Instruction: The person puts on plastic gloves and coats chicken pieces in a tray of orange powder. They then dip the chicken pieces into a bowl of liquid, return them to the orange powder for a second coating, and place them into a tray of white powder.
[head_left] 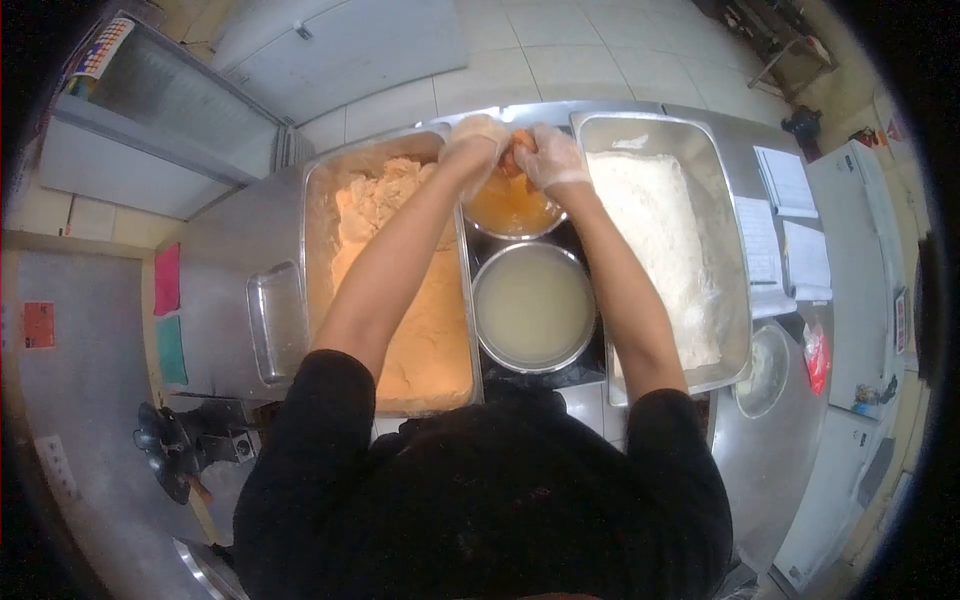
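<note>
Both hands wear clear plastic gloves and are close together over a metal bowl of orange liquid (pixel 513 212). My right hand (pixel 556 160) is closed on a wet orange-red piece that looks like coated meat (pixel 519 146). My left hand (pixel 477 140) is beside that piece, at the bowl's left rim; its fingers are turned away and blurred, so its grip does not show. Nearer to me stands a round metal pot of cloudy pale liquid (pixel 533 306).
To the left, a deep metal tray (pixel 312 230) holds orange powder, clumpy at the far end. A second tray (pixel 738 260) of white flour is on the right. A small metal pan (pixel 275 325), paper sheets (pixel 785 182) and a clear bowl (pixel 765 370) lie farther out.
</note>
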